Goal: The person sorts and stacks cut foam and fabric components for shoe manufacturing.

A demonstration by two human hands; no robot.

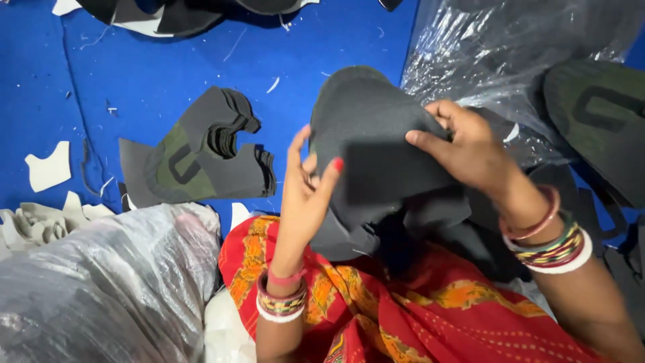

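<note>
At bottom centre of frame, red-and-orange cloth (416, 316) covers the lap; bangles on both wrists. Lower left: a clear plastic bag (101, 282), bulging, contents not legible.

Above the lap, both hands hold a bundle of dark grey fabric pieces (369, 154), centre frame, raised off the lap. Left hand (306, 195) closed on the bundle's left edge, thumb in front, fingers behind. Right hand (470, 151) clamped over the upper right edge, fingers curled on top. The lower pieces hang loose towards the lap.

Risk, as judged: the bundle is pinched at its edges only, so the hanging lower pieces could slide out and scatter, losing their alignment. Bangles might snag a loose edge.

Further out, centre left: a fanned stack (201, 154) of grey-and-olive cut pieces on the blue mat (101, 81), well apart from the hands. White scraps (48, 168) at left edge. Upper right: a second plastic bag (497, 54) with more cut pieces beside it. If hanging pieces drop there, they could mix with the wrong lot.
</note>
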